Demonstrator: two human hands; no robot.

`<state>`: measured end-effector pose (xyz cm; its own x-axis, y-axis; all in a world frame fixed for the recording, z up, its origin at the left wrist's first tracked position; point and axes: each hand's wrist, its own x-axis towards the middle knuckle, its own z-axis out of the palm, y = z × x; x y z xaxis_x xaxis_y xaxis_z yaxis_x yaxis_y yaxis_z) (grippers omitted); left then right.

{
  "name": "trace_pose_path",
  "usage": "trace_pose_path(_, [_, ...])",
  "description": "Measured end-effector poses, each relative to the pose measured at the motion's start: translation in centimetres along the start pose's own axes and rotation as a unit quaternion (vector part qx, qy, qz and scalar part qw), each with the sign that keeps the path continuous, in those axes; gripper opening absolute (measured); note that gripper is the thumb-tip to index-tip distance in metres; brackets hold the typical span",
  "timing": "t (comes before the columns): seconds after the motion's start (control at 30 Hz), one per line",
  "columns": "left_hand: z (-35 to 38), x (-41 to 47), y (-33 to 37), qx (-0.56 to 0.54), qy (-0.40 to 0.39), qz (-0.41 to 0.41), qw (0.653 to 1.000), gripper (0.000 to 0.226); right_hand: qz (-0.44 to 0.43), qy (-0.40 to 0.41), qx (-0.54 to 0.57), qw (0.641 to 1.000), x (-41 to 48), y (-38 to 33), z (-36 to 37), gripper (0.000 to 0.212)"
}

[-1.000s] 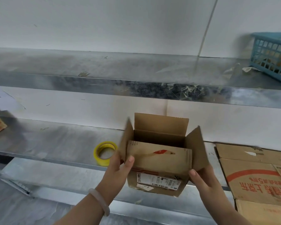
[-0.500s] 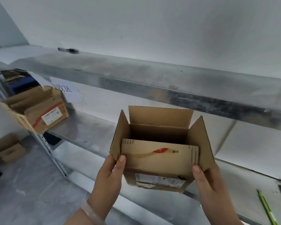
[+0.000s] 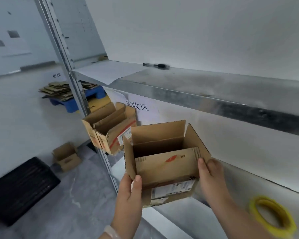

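Storeroom setting: white walls, grey concrete floor (image 3: 24, 126), galvanised steel rack (image 3: 197, 94) with dull, scuffed sheet-metal shelves.

Item: cardboard box (image 3: 162, 163). Small, brown, corrugated, rectangular; all four top flaps up, nothing visible inside. Red print on near flap, white shipping label (image 3: 173, 188) on near side, lower corners worn and a little torn. Held in mid-air, slightly tilted, in front of the rack's lower shelf (image 3: 248, 192), just right of two open boxes (image 3: 109, 133) parked at the shelf end.

Grip: left hand (image 3: 128, 195) curled round the near left corner, thumb on the front face, fingers behind the side flap. Right hand (image 3: 211, 176) clasping the right side, thumb laid on the near flap's edge, fingers out of sight behind.

Handling, judged: light, empty by the look; walls stiff along the creases yet crushable under a hard squeeze; flaps floppy, no good as handles. Matt, dry surface, unlikely to slip. Best taken by both side walls or under the base.

Also present: yellow tape roll (image 3: 273, 214) on lower shelf, near right; black pen (image 3: 156, 65) on upper shelf; paper sign (image 3: 136, 106) on wall; small box (image 3: 66, 156) and black plastic tray (image 3: 21, 188) on floor; flattened cardboard (image 3: 59, 90) stacked on blue pallet (image 3: 76, 105).
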<state>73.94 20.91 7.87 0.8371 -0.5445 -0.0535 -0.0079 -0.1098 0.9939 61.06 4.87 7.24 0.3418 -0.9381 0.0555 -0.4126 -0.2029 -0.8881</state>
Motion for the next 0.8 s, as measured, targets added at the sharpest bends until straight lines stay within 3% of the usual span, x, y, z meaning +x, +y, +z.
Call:
trace_pose_path(0.2, [-0.8, 7.6, -0.3, -0.028, 0.0, 0.009, 1.0, 0.036, 0.024, -0.044, -0.022, 0.998, 8.1, -3.5, 7.6, 0.049])
trace_pose_path(0.3, [-1.3, 11.4, -1.0, 0.006, -0.005, -0.002, 1.0, 0.049, 0.034, -0.065, -0.006, 0.997, 12.5, -4.0, 10.9, 0.072])
trace_pose_path(0.4, [-2.1, 14.1, -2.0, 0.08, 0.0, 0.018, 0.997, 0.056, 0.044, -0.104, 0.008, 0.994, 15.3, -3.9, 13.5, 0.051])
trace_pose_path(0.47, [-3.1, 15.4, -2.7, 0.127, -0.036, 0.05, 0.99, 0.054, 0.027, -0.114, 0.04, 0.992, 16.4, -4.3, 14.6, 0.041])
trace_pose_path(0.6, [-6.1, 17.9, -3.1, 0.198, -0.065, 0.132, 0.969, 0.075, 0.078, -0.004, 0.061, 0.995, 15.9, -4.3, 15.5, 0.073])
trace_pose_path(0.67, [-7.5, 19.4, -2.8, 0.239, -0.046, 0.189, 0.951, 0.085, 0.107, 0.017, 0.091, 0.99, 14.6, -3.7, 16.1, 0.064])
trace_pose_path(0.8, [-9.2, 22.3, -1.8, 0.279, -0.072, 0.254, 0.923, 0.093, 0.18, -0.038, 0.203, 0.962, 13.2, -2.5, 18.8, 0.055])
